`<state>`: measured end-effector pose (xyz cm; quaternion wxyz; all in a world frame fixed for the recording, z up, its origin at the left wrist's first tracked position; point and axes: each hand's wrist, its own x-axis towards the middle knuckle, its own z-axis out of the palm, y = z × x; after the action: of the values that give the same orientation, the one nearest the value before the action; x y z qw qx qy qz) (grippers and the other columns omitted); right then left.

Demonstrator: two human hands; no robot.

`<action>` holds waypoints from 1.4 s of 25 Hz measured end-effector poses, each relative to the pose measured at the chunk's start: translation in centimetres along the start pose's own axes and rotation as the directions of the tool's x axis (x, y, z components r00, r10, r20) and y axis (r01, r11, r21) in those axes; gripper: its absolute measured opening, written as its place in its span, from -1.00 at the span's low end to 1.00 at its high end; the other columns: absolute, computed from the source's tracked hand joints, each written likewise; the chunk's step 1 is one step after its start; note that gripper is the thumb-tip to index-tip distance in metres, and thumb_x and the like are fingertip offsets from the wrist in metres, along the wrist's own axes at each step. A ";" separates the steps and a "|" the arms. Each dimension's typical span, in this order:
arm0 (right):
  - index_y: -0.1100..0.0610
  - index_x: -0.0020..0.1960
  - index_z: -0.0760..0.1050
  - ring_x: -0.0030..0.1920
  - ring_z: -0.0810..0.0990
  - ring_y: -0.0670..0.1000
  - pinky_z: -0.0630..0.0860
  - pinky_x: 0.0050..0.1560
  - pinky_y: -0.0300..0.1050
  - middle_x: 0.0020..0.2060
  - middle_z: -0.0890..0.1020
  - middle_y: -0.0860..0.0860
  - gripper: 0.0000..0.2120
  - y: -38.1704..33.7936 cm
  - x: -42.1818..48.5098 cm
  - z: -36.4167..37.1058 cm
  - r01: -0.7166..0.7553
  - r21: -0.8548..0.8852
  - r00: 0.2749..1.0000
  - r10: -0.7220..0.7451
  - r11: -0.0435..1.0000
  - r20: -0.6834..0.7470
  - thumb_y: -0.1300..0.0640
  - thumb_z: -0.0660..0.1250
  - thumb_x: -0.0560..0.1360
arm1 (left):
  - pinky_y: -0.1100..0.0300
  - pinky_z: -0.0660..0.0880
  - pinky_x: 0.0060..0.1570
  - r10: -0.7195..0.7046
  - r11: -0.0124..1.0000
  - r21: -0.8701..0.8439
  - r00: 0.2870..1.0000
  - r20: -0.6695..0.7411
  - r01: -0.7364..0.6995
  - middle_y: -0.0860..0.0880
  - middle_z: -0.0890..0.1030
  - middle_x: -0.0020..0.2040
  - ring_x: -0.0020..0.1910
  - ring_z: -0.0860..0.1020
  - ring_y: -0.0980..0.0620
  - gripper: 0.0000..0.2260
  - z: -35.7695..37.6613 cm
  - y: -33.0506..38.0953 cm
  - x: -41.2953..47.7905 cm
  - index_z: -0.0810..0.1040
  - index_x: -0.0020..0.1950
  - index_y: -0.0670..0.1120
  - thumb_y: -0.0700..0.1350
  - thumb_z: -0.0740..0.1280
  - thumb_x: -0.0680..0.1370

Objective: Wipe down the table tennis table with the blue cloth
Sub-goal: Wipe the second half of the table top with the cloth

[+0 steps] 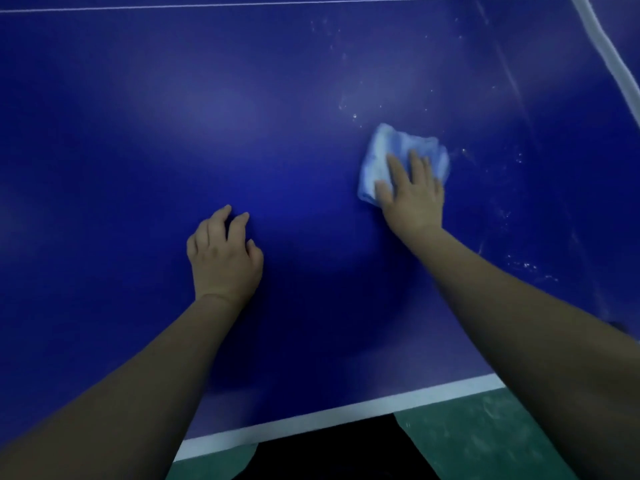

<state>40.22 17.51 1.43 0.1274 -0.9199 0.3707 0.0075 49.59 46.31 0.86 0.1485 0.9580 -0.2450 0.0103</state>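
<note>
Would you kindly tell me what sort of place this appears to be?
Probably an indoor table tennis room: a blue table tennis table with a white edge line, and green floor beneath.

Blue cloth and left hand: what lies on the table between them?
Nothing; the head view shows only bare table between the left hand and the blue cloth.

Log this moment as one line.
right hand: pressing blue cloth flat on table | left hand: fingertips on table, empty | white specks beside cloth
</note>
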 end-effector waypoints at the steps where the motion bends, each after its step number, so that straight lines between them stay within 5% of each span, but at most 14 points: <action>1: -0.07 0.55 0.18 0.57 0.00 0.11 0.00 0.51 0.17 0.58 0.08 0.07 -0.48 0.2 -1.2 0.2 -0.067 0.023 0.997 0.068 0.997 -0.042 -0.16 0.07 0.61 | -0.17 0.26 0.33 -0.009 1.000 -0.006 1.000 -0.005 0.009 -0.18 0.39 0.40 0.34 0.37 -0.21 -0.59 0.2 0.5 1.5 0.47 0.36 -0.14 -0.16 0.30 0.51; 3: -0.05 0.53 0.25 0.56 0.07 0.15 0.06 0.48 0.21 0.56 0.15 0.10 -0.48 -1.2 -4.7 1.7 -0.054 -0.003 0.991 0.053 0.999 -0.119 -0.15 0.05 0.59 | -0.18 0.25 0.37 -0.022 1.000 -0.016 1.000 -0.006 0.022 -0.18 0.36 0.43 0.37 0.35 -0.21 -0.56 0.7 1.5 4.8 0.43 0.41 -0.13 -0.15 0.28 0.52; 5: -0.06 0.51 0.27 0.56 0.09 0.14 0.07 0.47 0.20 0.55 0.18 0.08 -0.46 -3.6 -5.3 2.8 0.113 -0.021 0.990 -0.114 0.993 -0.078 -0.18 0.02 0.57 | -0.19 0.21 0.40 -0.038 0.999 -0.011 0.999 0.010 0.038 -0.18 0.33 0.46 0.41 0.31 -0.21 -0.56 1.1 2.0 8.1 0.39 0.44 -0.12 -0.11 0.26 0.55; 9: -0.11 0.54 0.20 0.57 0.02 0.07 -0.01 0.49 0.13 0.58 0.09 0.02 -0.46 -7.3 6.8 1.9 0.389 -0.040 0.921 -0.387 0.920 0.054 -0.19 0.09 0.58 | -0.16 0.03 0.49 -0.104 0.993 0.061 0.991 0.086 0.099 -0.11 0.18 0.55 0.50 0.15 -0.14 -0.52 1.9 1.2 12.0 0.24 0.53 0.00 0.02 0.15 0.61; 13: -0.11 0.54 0.17 0.57 0.00 0.07 -0.03 0.50 0.12 0.58 0.07 0.03 -0.47 -4.7 16.1 0.0 0.120 -0.021 0.993 -0.119 0.993 0.010 -0.18 0.08 0.59 | -0.14 -0.02 0.49 -0.121 0.990 0.078 0.988 0.099 0.114 -0.06 0.13 0.57 0.52 0.09 -0.11 -0.50 2.4 0.9 12.4 0.18 0.55 0.07 0.07 0.11 0.60; 16: -0.08 0.53 0.21 0.56 0.04 0.11 0.03 0.49 0.21 0.57 0.12 0.06 -0.45 -1.7 11.0 0.1 -0.146 0.061 0.980 0.153 0.987 -0.129 -0.20 0.01 0.58 | -0.15 -0.02 0.49 -0.125 0.990 0.078 0.986 0.112 0.116 -0.07 0.14 0.56 0.52 0.10 -0.11 -0.51 2.0 1.1 12.3 0.20 0.55 0.05 0.06 0.13 0.61; 18: -0.06 0.51 0.27 0.55 0.10 0.15 0.08 0.45 0.24 0.55 0.18 0.09 -0.45 -2.8 6.7 1.2 -0.124 0.036 0.979 0.128 0.992 -0.160 -0.19 0.03 0.56 | -0.16 0.00 0.49 -0.130 0.989 0.083 0.985 0.115 0.121 -0.07 0.14 0.56 0.52 0.11 -0.11 -0.51 2.0 1.2 12.4 0.21 0.54 0.05 0.06 0.12 0.61; 23: -0.11 0.52 0.24 0.57 0.04 0.06 0.01 0.50 0.14 0.57 0.13 0.02 -0.47 -8.4 14.6 0.8 0.348 -0.019 0.937 -0.348 0.937 0.025 -0.17 0.14 0.57 | -0.17 0.03 0.48 -0.151 0.986 0.089 0.982 0.117 0.142 -0.07 0.18 0.55 0.50 0.12 -0.11 -0.47 1.8 1.3 12.5 0.23 0.53 0.05 0.11 0.05 0.55; 26: -0.12 0.54 0.19 0.57 0.00 0.05 -0.02 0.51 0.14 0.58 0.08 0.02 -0.47 -4.6 19.2 -0.7 0.071 0.006 0.997 -0.071 0.997 -0.025 -0.18 0.09 0.58 | -0.17 0.02 0.48 -0.154 0.985 0.097 0.982 0.112 0.144 -0.07 0.18 0.55 0.51 0.12 -0.11 -0.47 1.7 1.4 12.5 0.24 0.53 0.04 0.11 0.04 0.55; 29: -0.07 0.53 0.23 0.56 0.05 0.12 0.04 0.49 0.21 0.57 0.13 0.07 -0.47 -2.6 13.9 0.0 -0.130 0.045 0.980 0.135 0.990 -0.144 -0.17 0.06 0.59 | -0.17 0.02 0.47 -0.149 0.986 0.096 0.982 0.118 0.138 -0.07 0.18 0.55 0.51 0.13 -0.11 -0.46 1.7 1.5 12.6 0.25 0.53 0.04 0.11 0.03 0.55; 32: -0.09 0.49 0.30 0.55 0.13 0.13 0.07 0.46 0.19 0.54 0.21 0.07 -0.47 -6.4 10.3 1.8 0.155 0.004 0.982 -0.154 0.988 -0.111 -0.17 0.10 0.55 | -0.18 0.03 0.48 -0.156 0.984 0.105 0.980 0.126 0.143 -0.09 0.19 0.55 0.51 0.14 -0.12 -0.46 1.6 1.6 12.6 0.26 0.53 0.03 0.11 0.03 0.54; 35: -0.13 0.51 0.26 0.56 0.09 0.07 0.01 0.49 0.12 0.56 0.17 0.02 -0.48 -10.6 17.2 1.8 0.482 -0.014 0.876 -0.482 0.876 0.025 -0.17 0.12 0.56 | -0.18 0.06 0.48 -0.161 0.983 0.106 0.980 0.115 0.149 -0.09 0.21 0.54 0.50 0.16 -0.13 -0.46 1.5 1.7 12.6 0.27 0.52 0.03 0.10 0.03 0.54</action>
<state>60.08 13.58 0.27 0.1201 -0.9843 0.1288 -0.0112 59.77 38.64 1.05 0.0868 0.9791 -0.1773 -0.0485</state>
